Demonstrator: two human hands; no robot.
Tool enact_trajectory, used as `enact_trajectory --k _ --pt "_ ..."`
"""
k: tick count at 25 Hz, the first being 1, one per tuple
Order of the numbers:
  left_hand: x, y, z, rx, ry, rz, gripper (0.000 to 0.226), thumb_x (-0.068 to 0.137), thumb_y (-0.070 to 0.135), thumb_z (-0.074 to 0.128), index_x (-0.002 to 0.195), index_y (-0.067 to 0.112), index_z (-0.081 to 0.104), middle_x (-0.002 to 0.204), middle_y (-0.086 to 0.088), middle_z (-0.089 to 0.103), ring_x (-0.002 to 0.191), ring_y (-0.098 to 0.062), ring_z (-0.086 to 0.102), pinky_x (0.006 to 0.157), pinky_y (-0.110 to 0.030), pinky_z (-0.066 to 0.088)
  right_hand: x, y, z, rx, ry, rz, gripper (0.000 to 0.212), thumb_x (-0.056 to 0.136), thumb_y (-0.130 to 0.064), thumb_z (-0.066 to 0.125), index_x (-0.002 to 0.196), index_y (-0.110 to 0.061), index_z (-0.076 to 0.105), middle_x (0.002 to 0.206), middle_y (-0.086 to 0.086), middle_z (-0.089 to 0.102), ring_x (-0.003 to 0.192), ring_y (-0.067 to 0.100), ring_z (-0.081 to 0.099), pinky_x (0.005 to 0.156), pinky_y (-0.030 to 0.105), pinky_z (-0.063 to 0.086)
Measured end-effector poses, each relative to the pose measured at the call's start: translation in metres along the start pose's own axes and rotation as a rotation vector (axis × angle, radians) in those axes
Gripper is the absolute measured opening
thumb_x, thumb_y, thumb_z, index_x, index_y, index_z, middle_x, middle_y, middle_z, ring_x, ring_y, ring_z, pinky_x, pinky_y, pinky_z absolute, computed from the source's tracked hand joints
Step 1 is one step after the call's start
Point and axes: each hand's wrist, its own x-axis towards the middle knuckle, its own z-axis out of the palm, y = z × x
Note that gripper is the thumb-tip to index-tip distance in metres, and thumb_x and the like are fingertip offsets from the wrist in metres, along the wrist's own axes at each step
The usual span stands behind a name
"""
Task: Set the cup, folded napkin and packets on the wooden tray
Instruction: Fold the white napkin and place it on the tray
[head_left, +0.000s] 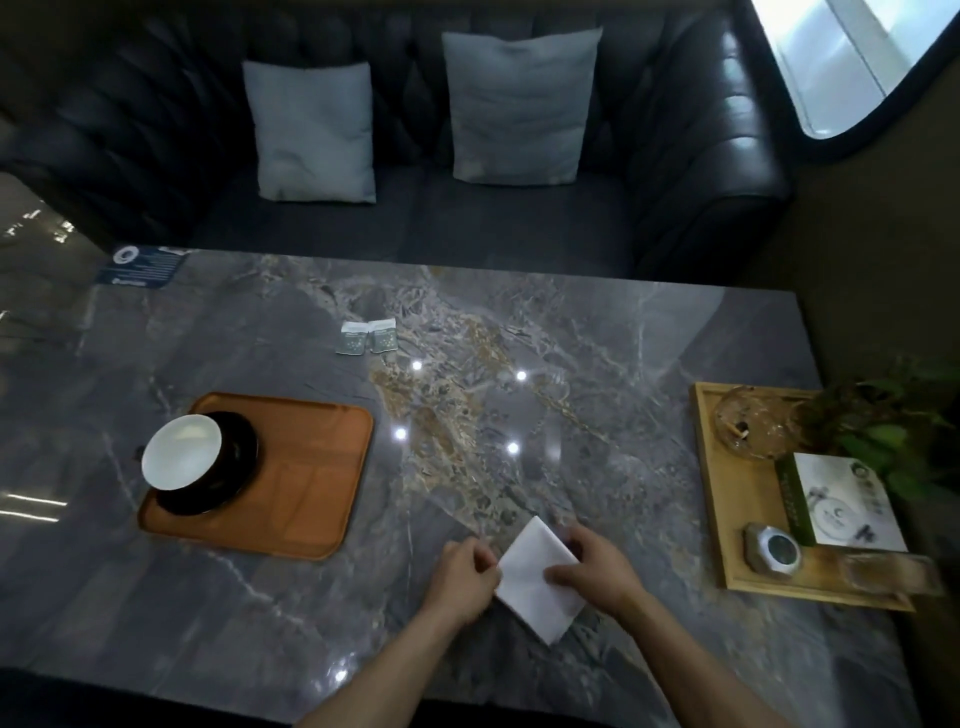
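A white napkin (535, 582) lies on the marble table near the front edge. My left hand (462, 577) pinches its left corner and my right hand (597, 569) presses on its right side. The brown wooden tray (311, 467) sits to the left. On the tray's left end stands a white cup (179, 452) on a dark saucer (234, 467). Two small packets (366, 336) rest side by side farther back on the table, apart from both hands.
A light wooden tray (727, 571) at the right edge holds a glass ashtray (748, 423), a booklet (847, 504) and a small round device (774, 551). A leafy plant (893, 426) stands beside it. A dark sofa with two grey cushions (311, 130) is behind the table.
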Motion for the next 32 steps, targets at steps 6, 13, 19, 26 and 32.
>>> enact_trajectory --k 6,13,19,26,32 --pt "-0.031 0.005 -0.02 -0.358 -0.218 0.077 0.029 0.083 0.015 0.074 0.107 0.014 0.057 0.104 -0.003 0.065 0.09 -0.01 0.061 0.074 -0.014 0.051 -0.049 -0.001 -0.01 0.502 -0.073 -0.065 0.03 0.075 -0.014 0.079 0.101 -0.012 0.065 0.1 0.011 0.072 0.086 0.02 0.067 0.08 0.04 0.054" --pt "-0.091 0.046 -0.05 -0.8 -0.274 0.174 0.029 0.092 0.022 0.06 0.12 0.013 0.061 0.116 -0.014 0.069 0.101 -0.027 0.066 0.092 -0.047 0.051 -0.1 -0.033 -0.011 0.918 -0.03 -0.288 0.044 0.078 -0.024 0.076 0.119 -0.019 0.063 0.113 0.011 0.072 0.102 0.028 0.069 0.081 0.042 0.057" --pt "-0.132 0.063 -0.071 -0.538 0.086 0.378 0.04 0.084 0.065 0.048 0.107 0.034 0.058 0.102 0.006 0.07 0.091 -0.009 0.067 0.084 -0.038 0.055 -0.128 -0.086 0.005 0.769 0.373 -0.362 0.03 0.084 -0.057 0.058 0.094 -0.029 0.065 0.091 -0.005 0.073 0.078 0.005 0.068 0.061 0.023 0.055" --pt "-0.138 0.042 -0.092 -0.522 0.481 0.497 0.043 0.086 0.069 0.036 0.087 0.029 0.05 0.082 0.012 0.063 0.065 -0.002 0.058 0.057 -0.03 0.047 -0.135 -0.125 0.036 0.603 0.543 -0.451 0.019 0.089 -0.054 0.045 0.092 -0.042 0.059 0.085 -0.016 0.065 0.075 -0.001 0.058 0.062 0.018 0.044" --pt "-0.128 0.004 -0.143 -0.475 0.644 0.627 0.037 0.09 0.066 0.034 0.08 0.032 0.046 0.078 0.006 0.058 0.062 -0.003 0.052 0.054 -0.028 0.042 -0.127 -0.176 0.079 0.47 0.706 -0.479 0.014 0.089 -0.047 0.044 0.086 -0.04 0.057 0.085 -0.024 0.063 0.072 -0.004 0.057 0.057 0.014 0.039"
